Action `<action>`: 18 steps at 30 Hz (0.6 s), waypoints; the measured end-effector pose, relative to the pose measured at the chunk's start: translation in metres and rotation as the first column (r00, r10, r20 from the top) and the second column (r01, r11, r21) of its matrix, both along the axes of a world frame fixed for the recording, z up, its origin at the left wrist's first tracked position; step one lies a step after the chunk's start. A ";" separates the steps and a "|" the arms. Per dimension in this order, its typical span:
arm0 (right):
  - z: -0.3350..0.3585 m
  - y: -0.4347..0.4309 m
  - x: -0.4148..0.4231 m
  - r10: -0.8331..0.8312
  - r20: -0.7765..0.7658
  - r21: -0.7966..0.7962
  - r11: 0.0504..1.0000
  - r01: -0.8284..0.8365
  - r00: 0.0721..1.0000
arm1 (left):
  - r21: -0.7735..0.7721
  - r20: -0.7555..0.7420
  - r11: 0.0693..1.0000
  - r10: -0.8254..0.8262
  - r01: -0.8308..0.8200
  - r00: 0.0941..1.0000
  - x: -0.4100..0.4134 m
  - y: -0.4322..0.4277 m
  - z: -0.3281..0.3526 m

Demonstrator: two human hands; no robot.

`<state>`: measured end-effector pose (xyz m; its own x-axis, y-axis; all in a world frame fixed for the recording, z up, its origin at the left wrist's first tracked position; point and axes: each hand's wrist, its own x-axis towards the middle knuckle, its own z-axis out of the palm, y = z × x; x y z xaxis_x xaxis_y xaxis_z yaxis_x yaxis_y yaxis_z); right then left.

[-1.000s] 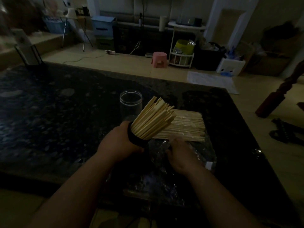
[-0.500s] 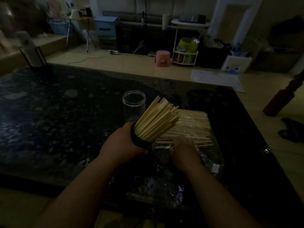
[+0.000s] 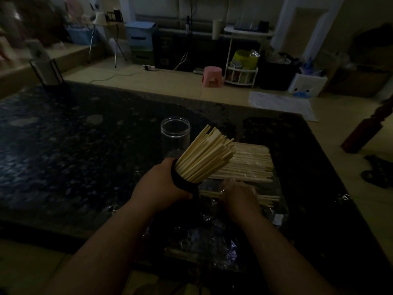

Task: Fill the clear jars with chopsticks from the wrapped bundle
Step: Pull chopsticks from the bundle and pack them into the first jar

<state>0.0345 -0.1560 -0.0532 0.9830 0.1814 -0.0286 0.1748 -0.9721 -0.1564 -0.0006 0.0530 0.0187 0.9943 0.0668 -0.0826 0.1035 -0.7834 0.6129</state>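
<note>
Left hand: forearm enters from the lower left, wrist straight, fingers and thumb wrapped round a dark-rimmed container; whether this container is clear cannot be told in the dim light. Held chopsticks: a dense sheaf stands in the container and fans upward and away toward the right-hand side, tips uneven.

Right hand: forearm enters from the lower right, back of the hand up, fingers bent downward onto crinkled plastic wrap; a few loose chopsticks lie flat beneath the fingers and project outward past the hand; whether the fingers pinch them or only rest on them cannot be told.

Wrapped bundle: lies flat just beyond the right hand, sticks running crosswise, partly hidden behind the fanned sheaf. The plastic wrap extends from under the bundle back toward the person, between the two forearms.

Clear jar: stands upright just beyond the left hand, mouth open, no sticks visible inside; it is behind the held container and close to the fanned tips, not touching them as far as can be seen.

Table: dark speckled surface carrying the jar, the bundle and the wrap; it extends well outward from the left hand.
</note>
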 end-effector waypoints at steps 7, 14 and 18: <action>-0.003 -0.001 -0.004 0.011 -0.129 -0.155 0.987 -0.032 0.992 | 0.002 -0.006 1.000 -0.005 0.005 1.000 0.001 0.000 0.002; 0.018 -0.003 -0.023 0.083 -0.024 -0.028 0.996 -0.083 0.996 | -0.003 -0.022 1.000 -0.007 0.007 1.000 0.000 -0.002 0.002; 0.030 -0.003 -0.034 0.138 -0.105 -0.010 0.990 -0.140 0.985 | 0.026 -0.020 1.000 -0.002 0.002 1.000 0.000 -0.003 0.002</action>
<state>0.0005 -0.1588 -0.0227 0.9399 0.3143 -0.1331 0.2918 -0.9422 -0.1644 -0.0009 0.0500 0.0203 0.9927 0.0671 -0.1006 0.1139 -0.7990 0.5904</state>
